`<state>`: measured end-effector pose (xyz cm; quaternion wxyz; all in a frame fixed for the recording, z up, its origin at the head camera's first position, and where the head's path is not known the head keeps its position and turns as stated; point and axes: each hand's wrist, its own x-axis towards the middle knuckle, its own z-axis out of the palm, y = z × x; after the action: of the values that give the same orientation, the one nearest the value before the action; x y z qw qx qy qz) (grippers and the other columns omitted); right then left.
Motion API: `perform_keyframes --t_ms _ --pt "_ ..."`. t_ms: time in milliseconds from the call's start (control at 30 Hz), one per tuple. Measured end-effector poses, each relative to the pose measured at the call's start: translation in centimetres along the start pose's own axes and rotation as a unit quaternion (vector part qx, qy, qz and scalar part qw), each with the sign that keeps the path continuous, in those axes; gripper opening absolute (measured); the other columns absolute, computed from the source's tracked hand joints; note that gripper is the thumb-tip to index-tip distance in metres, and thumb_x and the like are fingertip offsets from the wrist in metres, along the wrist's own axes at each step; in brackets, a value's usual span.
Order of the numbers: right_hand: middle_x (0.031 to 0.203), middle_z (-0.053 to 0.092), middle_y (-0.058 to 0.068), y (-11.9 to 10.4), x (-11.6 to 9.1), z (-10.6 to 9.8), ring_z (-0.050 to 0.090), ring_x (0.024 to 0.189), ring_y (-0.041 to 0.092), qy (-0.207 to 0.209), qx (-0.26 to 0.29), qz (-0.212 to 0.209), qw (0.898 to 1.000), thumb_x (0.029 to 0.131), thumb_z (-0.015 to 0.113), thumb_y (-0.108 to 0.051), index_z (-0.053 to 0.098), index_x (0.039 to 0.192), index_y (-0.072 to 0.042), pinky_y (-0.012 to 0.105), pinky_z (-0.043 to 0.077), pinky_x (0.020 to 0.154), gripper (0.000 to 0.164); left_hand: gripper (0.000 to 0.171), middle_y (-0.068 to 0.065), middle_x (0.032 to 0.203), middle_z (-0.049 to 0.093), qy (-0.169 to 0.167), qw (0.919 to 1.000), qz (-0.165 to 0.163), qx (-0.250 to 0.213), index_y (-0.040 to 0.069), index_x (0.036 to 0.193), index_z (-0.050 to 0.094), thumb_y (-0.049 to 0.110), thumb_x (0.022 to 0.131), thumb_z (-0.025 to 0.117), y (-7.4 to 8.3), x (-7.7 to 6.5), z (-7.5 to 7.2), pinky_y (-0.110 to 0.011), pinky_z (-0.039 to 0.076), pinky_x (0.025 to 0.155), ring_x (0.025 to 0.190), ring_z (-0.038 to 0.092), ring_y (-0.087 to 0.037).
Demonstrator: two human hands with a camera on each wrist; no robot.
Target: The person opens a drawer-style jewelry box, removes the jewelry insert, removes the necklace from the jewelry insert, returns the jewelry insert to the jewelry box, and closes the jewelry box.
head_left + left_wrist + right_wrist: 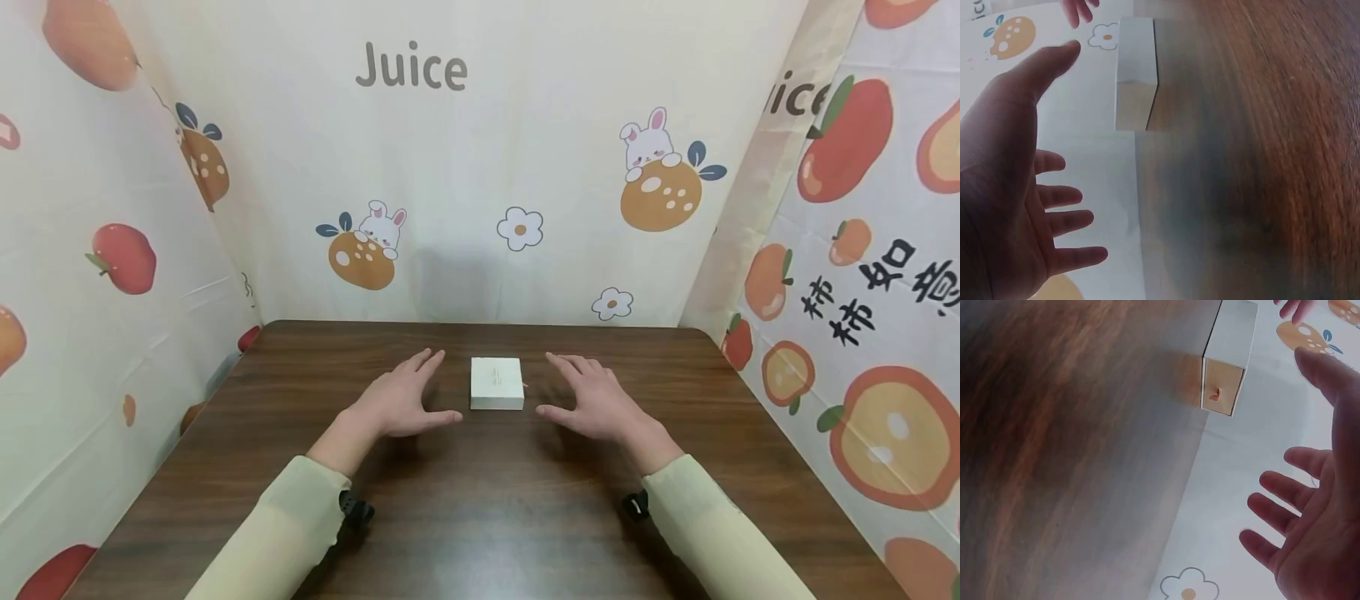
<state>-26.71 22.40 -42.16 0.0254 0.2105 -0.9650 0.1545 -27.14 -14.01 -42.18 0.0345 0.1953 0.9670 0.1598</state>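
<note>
White box [497, 384], untouched, between parted fingers of left hand [400, 402] and right hand [597, 403] — seemingly a reach; gripping would need closing inward

Head view's looking down toward 12; left/right wrist views are peering closer from roughly 8/4 o'clock, all sharing the box [497, 382].

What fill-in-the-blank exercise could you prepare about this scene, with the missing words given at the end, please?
1. Of the left hand and the right hand, the small tab on the white box faces the ____ one.
2. The number of hands touching the white box is ____.
3. The whole grey word on the back curtain reads "____".

Missing words: right; zero; Juice.
</note>
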Motion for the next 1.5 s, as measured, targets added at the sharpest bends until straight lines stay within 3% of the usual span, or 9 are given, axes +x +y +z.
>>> perform_keyframes --t_ms 333,567,833,1100,1300,1500 --pt "0.163 0.053 0.019 0.8 1.0 0.9 0.050 0.152 0.043 -0.023 0.038 0.023 0.999 0.102 0.073 -0.054 0.046 0.167 -0.013 0.066 0.047 0.121 0.081 0.102 -0.017 0.180 0.032 -0.011 0.9994 0.010 -0.032 0.013 0.173 0.034 0.070 0.097 0.071 0.1 1.4 1.2 -0.062 0.048 0.122 0.163 0.040 -0.040" --pt "0.156 0.058 0.015 1.1 2.2 2.1 0.064 0.135 0.035 -0.050 0.075 0.038 0.995 0.105 0.074 -0.042 0.054 0.161 -0.012 0.060 0.054 0.113 0.067 0.085 -0.016 0.181 0.029 -0.017 0.9952 0.052 -0.081 0.015 0.172 0.039 0.051 0.103 0.074 0.4 2.7 2.5 -0.057 0.043 0.128 0.164 0.040 -0.037" --pt "0.144 0.067 0.014 0.5 4.2 3.4 0.068 0.125 0.030 -0.054 0.089 0.022 0.994 0.106 0.074 -0.030 0.064 0.151 -0.006 0.054 0.057 0.111 0.052 0.071 -0.010 0.181 0.034 -0.008 0.9915 0.094 -0.090 0.014 0.167 0.049 0.040 0.105 0.074 1.4 4.3 3.8 -0.053 0.042 0.130 0.164 0.041 -0.032" --pt "0.129 0.073 0.014 -0.3 5.8 4.4 0.072 0.115 0.028 -0.041 0.086 0.017 0.995 0.105 0.073 -0.017 0.072 0.138 -0.003 0.050 0.060 0.107 0.035 0.055 -0.011 0.170 0.052 -0.002 0.9921 0.097 -0.080 0.010 0.156 0.062 0.030 0.107 0.075 2.0 5.3 4.4 -0.050 0.042 0.130 0.158 0.050 -0.031" --pt "0.116 0.080 0.010 -0.7 6.5 4.7 0.073 0.104 0.023 -0.026 0.068 0.026 0.997 0.106 0.071 -0.014 0.080 0.126 -0.004 0.047 0.061 0.101 0.024 0.052 -0.012 0.167 0.055 0.011 0.9910 0.097 -0.091 0.009 0.154 0.065 0.026 0.106 0.076 2.1 5.3 4.5 -0.049 0.045 0.127 0.155 0.054 -0.031" --pt "0.120 0.082 0.010 -0.8 6.7 4.8 0.074 0.108 0.025 -0.019 0.053 0.038 0.998 0.107 0.071 -0.016 0.083 0.121 -0.006 0.049 0.061 0.104 0.021 0.052 -0.011 0.167 0.055 0.006 0.9903 0.089 -0.106 0.010 0.153 0.065 0.026 0.105 0.077 2.2 5.4 4.5 -0.048 0.046 0.127 0.154 0.054 -0.030"
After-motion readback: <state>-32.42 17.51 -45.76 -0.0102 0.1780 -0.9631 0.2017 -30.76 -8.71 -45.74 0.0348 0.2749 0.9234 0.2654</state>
